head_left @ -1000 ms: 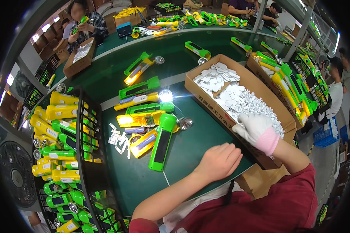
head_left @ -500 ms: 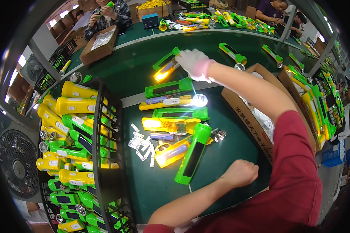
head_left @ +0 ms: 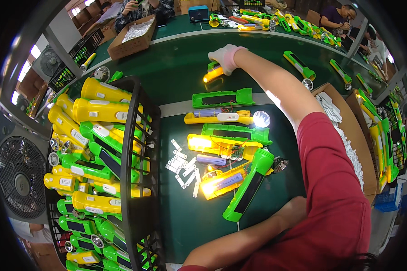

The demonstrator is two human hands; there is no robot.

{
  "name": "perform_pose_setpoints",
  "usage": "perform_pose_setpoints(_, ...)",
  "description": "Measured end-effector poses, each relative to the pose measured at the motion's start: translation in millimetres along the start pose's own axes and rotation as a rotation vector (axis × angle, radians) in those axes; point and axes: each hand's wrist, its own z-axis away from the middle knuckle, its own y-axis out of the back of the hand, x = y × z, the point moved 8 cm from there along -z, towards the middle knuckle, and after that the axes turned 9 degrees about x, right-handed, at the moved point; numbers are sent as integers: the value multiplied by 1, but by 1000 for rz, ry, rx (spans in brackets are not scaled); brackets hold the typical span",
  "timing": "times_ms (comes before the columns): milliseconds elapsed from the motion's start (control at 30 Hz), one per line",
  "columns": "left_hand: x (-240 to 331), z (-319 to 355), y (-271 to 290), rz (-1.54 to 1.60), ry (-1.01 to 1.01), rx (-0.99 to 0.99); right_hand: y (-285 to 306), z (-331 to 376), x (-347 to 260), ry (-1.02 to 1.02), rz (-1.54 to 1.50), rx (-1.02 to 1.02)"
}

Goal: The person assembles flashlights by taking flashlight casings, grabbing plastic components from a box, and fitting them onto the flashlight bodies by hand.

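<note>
- Two hands out over the green table (head_left: 178,241).
- Right hand (head_left: 224,58), gloved, over the lit torch (head_left: 213,73); fingertips hidden, cannot tell if grip is clamped.
- Lit torch beyond the pale strip (head_left: 169,109), partly under the glove.
- Left hand (head_left: 295,210), bare, low over the near table, partly behind the sleeve (head_left: 332,176); grip cannot be told.
- Torch parts (head_left: 224,118) mid-table, white tabs (head_left: 182,163) just beside them.
- Black crate (head_left: 142,180) at left, full of torches.
- Carton (head_left: 358,118) at right, white pieces inside.
</note>
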Motion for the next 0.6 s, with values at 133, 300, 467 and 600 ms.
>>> perform_pose_setpoints(133,11,-14,14,115,43,61,-2,21,-1,-59,25,166)
perform_pose_setpoints(300,24,-18,-1,-233,-196,-261,42,92,-20,-1,2,480)
perform_pose_setpoints(467,35,-29,12,-112,-164,-75,100,231,-35,149,-35,933)
perform_pose_setpoints(600,18,-32,21,32,-5,-37,120,363,-72,47,-227,1000)
